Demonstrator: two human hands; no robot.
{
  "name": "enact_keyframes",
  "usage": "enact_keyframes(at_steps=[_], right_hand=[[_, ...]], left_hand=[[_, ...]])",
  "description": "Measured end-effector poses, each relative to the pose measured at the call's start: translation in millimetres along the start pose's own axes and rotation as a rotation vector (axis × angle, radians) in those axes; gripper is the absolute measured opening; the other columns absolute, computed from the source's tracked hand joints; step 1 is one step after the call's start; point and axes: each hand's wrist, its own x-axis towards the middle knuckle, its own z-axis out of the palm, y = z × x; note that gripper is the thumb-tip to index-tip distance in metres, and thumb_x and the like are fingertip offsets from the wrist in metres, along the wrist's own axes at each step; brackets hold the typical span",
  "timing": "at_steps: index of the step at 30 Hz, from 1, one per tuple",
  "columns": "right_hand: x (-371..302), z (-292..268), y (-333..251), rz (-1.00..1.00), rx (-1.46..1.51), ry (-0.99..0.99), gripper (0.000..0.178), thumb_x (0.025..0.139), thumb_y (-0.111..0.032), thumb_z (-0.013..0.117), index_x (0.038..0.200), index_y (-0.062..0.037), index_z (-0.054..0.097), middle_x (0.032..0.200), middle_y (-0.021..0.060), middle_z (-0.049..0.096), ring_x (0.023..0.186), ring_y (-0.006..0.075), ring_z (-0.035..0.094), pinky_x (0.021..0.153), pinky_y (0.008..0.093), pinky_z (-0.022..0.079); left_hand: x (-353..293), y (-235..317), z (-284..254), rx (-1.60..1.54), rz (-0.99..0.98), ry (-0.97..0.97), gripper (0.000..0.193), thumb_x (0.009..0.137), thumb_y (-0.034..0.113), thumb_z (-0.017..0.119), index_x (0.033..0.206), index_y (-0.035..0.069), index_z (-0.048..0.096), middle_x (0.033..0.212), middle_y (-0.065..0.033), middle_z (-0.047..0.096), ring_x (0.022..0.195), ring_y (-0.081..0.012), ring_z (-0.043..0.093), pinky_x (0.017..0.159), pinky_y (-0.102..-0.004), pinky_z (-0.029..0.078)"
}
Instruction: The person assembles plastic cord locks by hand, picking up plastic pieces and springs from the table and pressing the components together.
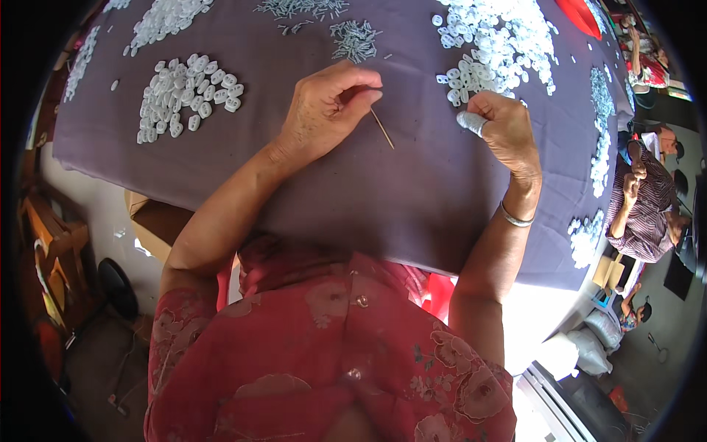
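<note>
My left hand point(331, 108) is closed above the middle of the cloth, its thumb and forefinger bent together. From under the thumb a thin wooden stick point(383, 130) slants down toward me, its upper end hidden by the hand. My right hand point(507, 134) is curled closed beside the near edge of a pile of small white plastic pieces point(471, 79). Silvery-white tape point(471, 123) wraps its thumb. Whatever its fingers hold, if anything, is hidden. Beyond my left hand lies a heap of small grey metal pins point(355, 40).
A dark purple cloth point(353, 199) covers the table. More white oval pieces point(190, 94) lie at left, and other piles point(585, 239) at right. A red container point(579, 16) stands far right. A cardboard box point(158, 225) is below the left edge. Several people sit at right.
</note>
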Motion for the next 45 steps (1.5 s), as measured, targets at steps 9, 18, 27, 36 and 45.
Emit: enact_keyframes(at_steps=[9,18,27,36,45], right_hand=[[5.7,57.3,-51.8,-0.283,0.757,0.089,0.005,0.085,-0.001,0.06,0.089,-0.002,0.063,0.074,-0.001,0.059,0.061,0.0046,0.048,0.053,0.0189,0.039],[5.7,71.9,-60.5,-0.292,0.753,0.113,0.006,0.084,0.0,0.062,0.09,-0.0009,0.063,0.075,0.0004,0.06,0.061,0.005,0.05,0.054,0.0193,0.04],[9.1,69.2,-59.4,-0.265,0.813,0.125,0.013,0.085,0.004,0.058,0.093,-0.0029,0.064,0.077,0.0001,0.061,0.063,0.0044,0.05,0.054,0.0184,0.04],[45.2,52.2,-54.3,-0.398,0.386,0.192,0.015,0.084,0.007,0.057,0.095,-0.0015,0.064,0.084,-0.0009,0.062,0.068,0.0054,0.052,0.062,0.0197,0.044],[80.1,43.0,-62.9,-0.507,-0.023,-0.065,0.012,0.078,0.003,0.061,0.09,-0.001,0.06,0.078,0.0046,0.056,0.07,0.0127,0.055,0.066,0.0259,0.046]], left_hand=[[-2.4,-2.4,9.0,-0.452,-0.061,-0.045,0.037,0.082,-0.002,0.065,0.118,0.002,0.054,0.092,-0.0027,0.06,0.081,-0.006,0.058,0.066,-0.0183,0.048],[-1.1,-0.9,3.8,-0.498,-0.129,-0.044,0.032,0.085,-0.004,0.059,0.116,0.002,0.053,0.086,-0.0032,0.06,0.077,-0.0044,0.057,0.066,-0.0178,0.047],[4.5,-7.4,-2.9,-0.454,-0.164,0.005,0.03,0.084,-0.001,0.062,0.113,0.004,0.056,0.084,-0.0012,0.06,0.073,-0.0054,0.056,0.062,-0.0197,0.047],[10.7,-12.6,-15.9,-0.392,-0.206,0.162,0.029,0.083,0.0,0.062,0.111,0.005,0.055,0.08,-0.0014,0.059,0.068,-0.0053,0.055,0.057,-0.0197,0.046],[9.3,-14.8,-9.8,-0.422,-0.224,0.155,0.031,0.082,-0.003,0.062,0.111,0.006,0.053,0.078,-0.0006,0.057,0.065,-0.0046,0.054,0.054,-0.0186,0.044]])
